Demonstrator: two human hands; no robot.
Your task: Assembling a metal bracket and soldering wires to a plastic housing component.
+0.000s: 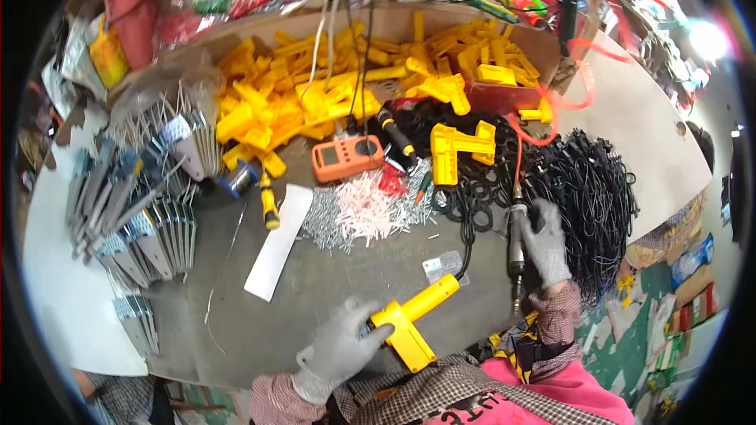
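Note:
My left hand (348, 344), in a grey glove, is closed around a yellow gun-shaped plastic housing (409, 329) near the table's front edge. A black cable runs from the housing's barrel end toward the back. My right hand (545, 245), also gloved, has its fingers against an air screwdriver (516, 244) with a silver and black body. The screwdriver points down toward me, and a red coiled hose (518, 159) leads up from it. A small clear plastic bag (446, 267) lies just beyond the housing.
Piled yellow housings (299, 102) fill the back. Screws (323, 216) and pale pink small parts (368, 206) lie mid-table beside an orange meter (346, 158). Black cables (587, 205) heap at right; grey metal-bladed parts (161, 240) stand at left. A white paper strip (278, 242) and yellow screwdriver (269, 203) lie between.

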